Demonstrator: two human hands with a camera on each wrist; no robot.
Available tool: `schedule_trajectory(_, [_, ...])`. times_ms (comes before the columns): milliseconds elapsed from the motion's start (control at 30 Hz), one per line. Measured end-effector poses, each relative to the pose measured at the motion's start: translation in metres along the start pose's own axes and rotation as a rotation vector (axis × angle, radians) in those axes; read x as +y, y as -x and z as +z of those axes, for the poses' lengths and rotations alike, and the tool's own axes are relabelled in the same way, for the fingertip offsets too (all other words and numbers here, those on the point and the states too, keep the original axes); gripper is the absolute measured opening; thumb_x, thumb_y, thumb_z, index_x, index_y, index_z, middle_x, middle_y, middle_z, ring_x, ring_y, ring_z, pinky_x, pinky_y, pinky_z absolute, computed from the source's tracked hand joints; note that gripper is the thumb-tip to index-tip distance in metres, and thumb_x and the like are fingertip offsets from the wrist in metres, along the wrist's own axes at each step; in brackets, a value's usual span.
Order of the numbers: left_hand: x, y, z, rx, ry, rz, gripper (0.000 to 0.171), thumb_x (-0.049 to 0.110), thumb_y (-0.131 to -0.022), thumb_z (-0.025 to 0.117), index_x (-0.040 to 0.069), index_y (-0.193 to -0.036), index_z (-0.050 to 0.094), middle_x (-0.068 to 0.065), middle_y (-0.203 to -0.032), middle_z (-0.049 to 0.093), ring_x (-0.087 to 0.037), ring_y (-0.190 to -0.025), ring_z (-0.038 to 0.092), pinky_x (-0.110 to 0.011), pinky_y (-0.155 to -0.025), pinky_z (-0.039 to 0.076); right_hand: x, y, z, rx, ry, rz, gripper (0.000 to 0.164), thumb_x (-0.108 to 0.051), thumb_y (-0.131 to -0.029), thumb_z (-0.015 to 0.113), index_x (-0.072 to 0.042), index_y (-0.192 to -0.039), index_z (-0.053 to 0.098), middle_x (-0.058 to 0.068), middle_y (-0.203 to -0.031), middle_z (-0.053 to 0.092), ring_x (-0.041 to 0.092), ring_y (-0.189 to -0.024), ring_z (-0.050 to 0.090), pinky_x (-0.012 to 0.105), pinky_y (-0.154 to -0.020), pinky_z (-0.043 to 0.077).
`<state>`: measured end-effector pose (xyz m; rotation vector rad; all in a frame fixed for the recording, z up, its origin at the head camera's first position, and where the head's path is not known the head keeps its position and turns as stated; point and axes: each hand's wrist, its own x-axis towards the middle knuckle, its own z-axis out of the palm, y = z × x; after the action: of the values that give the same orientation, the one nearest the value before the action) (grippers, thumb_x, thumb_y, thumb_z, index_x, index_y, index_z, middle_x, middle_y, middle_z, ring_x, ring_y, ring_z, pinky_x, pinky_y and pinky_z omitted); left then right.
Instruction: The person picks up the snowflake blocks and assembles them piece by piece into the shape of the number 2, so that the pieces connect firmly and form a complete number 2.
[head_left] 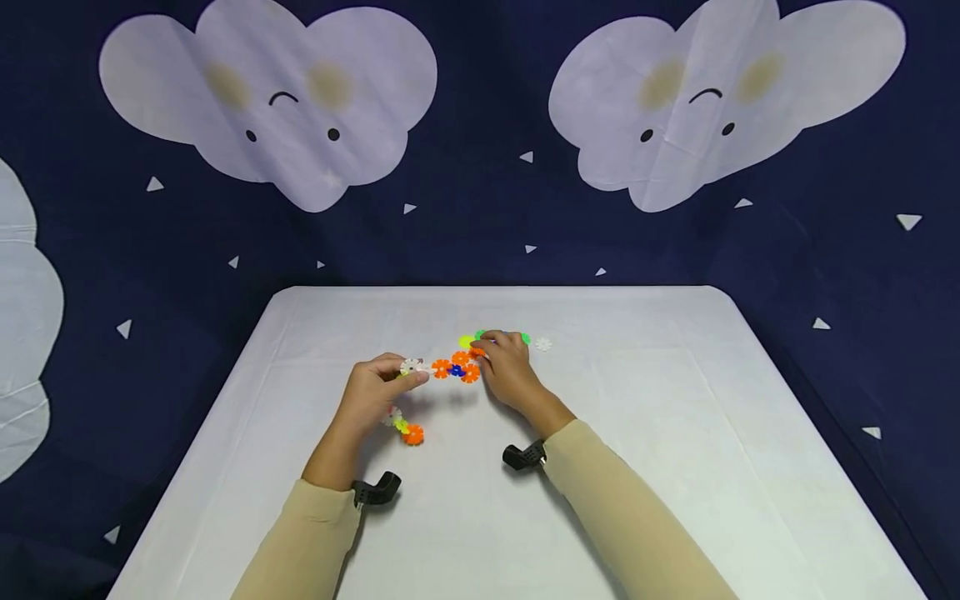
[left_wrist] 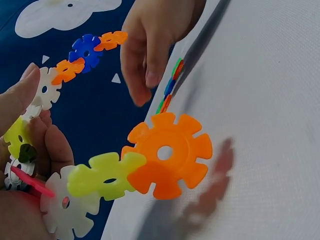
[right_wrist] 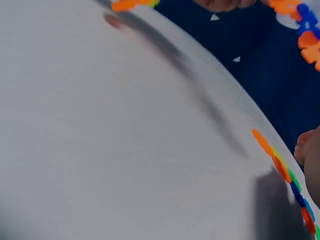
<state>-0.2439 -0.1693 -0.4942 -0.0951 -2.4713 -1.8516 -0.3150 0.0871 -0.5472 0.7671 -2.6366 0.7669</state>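
Observation:
My left hand (head_left: 369,390) pinches a chain of notched, flower-shaped plastic discs between thumb and fingers. White discs (left_wrist: 45,89) are at the grip, with an orange disc (head_left: 442,368) and a blue disc (left_wrist: 85,53) farther along toward the right hand. The chain's other end hangs below the palm, showing a yellow-green disc (left_wrist: 107,176) and a large orange disc (left_wrist: 169,155). Over loose discs at the back of the table is my right hand (head_left: 510,367), fingers pointing down and thumb slightly apart. No disc shows between them.
Loose orange, blue and green discs (right_wrist: 296,192) lie in a cluster under the right hand. A white disc (head_left: 543,344) lies just right of them on the white table (head_left: 675,467). Behind the table's far edge hangs a dark blue cloth (head_left: 480,233) with clouds.

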Motion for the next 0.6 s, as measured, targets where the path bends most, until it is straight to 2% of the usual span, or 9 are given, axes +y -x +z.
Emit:
schedule_trajectory(100, [-0.001, -0.001, 0.0, -0.001, 0.024, 0.016, 0.026, 0.024, -0.086, 0.092, 0.001, -0.091, 0.08, -0.01, -0.103, 0.069, -0.028, -0.092, 0.057, -0.031, -0.073, 0.048, -0.002, -0.014, 0.001, -0.069, 0.074, 0.0, 0.03, -0.011, -0.107, 0.064, -0.007, -0.136, 0.069, 0.014, -0.144, 0.058, 0.037, -0.127, 0.047, 0.051, -0.11, 0.033])
schedule_trajectory(233, [-0.004, -0.002, 0.001, -0.005, 0.04, 0.035, 0.024, 0.021, -0.086, 0.092, 0.0, -0.089, 0.08, -0.011, -0.1, 0.068, -0.028, -0.089, 0.056, -0.03, -0.07, 0.047, -0.003, -0.028, 0.005, -0.11, 0.152, -0.02, 0.031, -0.012, -0.108, 0.063, -0.007, -0.138, 0.067, 0.014, -0.146, 0.058, 0.037, -0.132, 0.048, 0.05, -0.115, 0.032])
schedule_trajectory(367, [-0.006, -0.003, 0.0, -0.006, 0.047, 0.052, 0.024, 0.022, -0.086, 0.092, 0.001, -0.089, 0.08, -0.01, -0.099, 0.068, -0.027, -0.088, 0.056, -0.029, -0.069, 0.047, -0.001, -0.036, 0.011, -0.09, 0.195, -0.043, 0.024, -0.008, -0.105, 0.066, -0.006, -0.129, 0.072, 0.011, -0.136, 0.066, 0.035, -0.128, 0.054, 0.05, -0.116, 0.034])
schedule_trajectory(467, [-0.007, -0.002, 0.0, -0.01, 0.054, 0.053, 0.025, 0.022, -0.085, 0.092, 0.001, -0.088, 0.08, -0.01, -0.099, 0.068, -0.027, -0.087, 0.055, -0.029, -0.069, 0.047, 0.0, -0.039, 0.015, -0.063, 0.181, -0.036, 0.017, -0.007, -0.102, 0.07, -0.005, -0.119, 0.076, 0.01, -0.126, 0.072, 0.033, -0.123, 0.059, 0.049, -0.115, 0.036])
schedule_trajectory(600, [-0.006, -0.002, -0.002, -0.003, 0.05, 0.045, 0.024, 0.022, -0.085, 0.093, 0.002, -0.087, 0.08, -0.009, -0.098, 0.067, -0.027, -0.086, 0.055, -0.029, -0.068, 0.046, -0.001, -0.041, 0.017, -0.049, 0.141, 0.001, 0.015, -0.009, -0.1, 0.074, -0.005, -0.114, 0.078, 0.008, -0.119, 0.074, 0.03, -0.115, 0.062, 0.047, -0.111, 0.04])
